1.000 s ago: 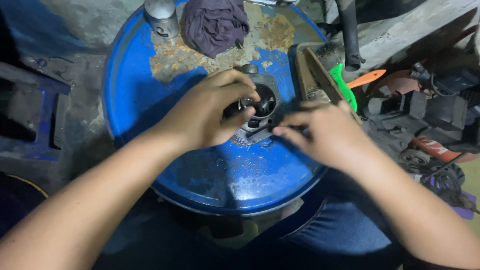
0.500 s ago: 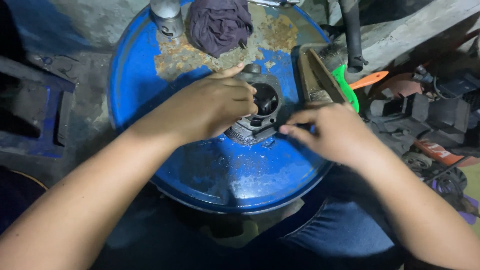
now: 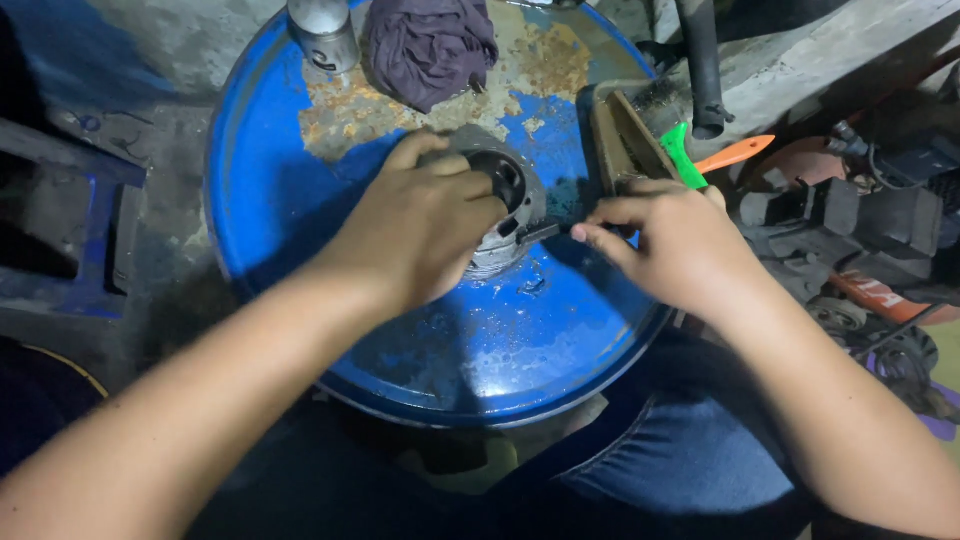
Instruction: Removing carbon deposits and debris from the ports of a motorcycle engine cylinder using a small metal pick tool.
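On the blue drum top, the left hand closes over a grey metal cylinder, while the right hand pinches a thin dark tool pointing leftward into its side.

Both forearms bare from elbow down, no sleeves in view. Left hand bare: no glove, ring, watch or wristband. Right hand likewise bare, nails short. Blue denim trousers on legs just below rim of blue drum, cloth creased over right thigh.
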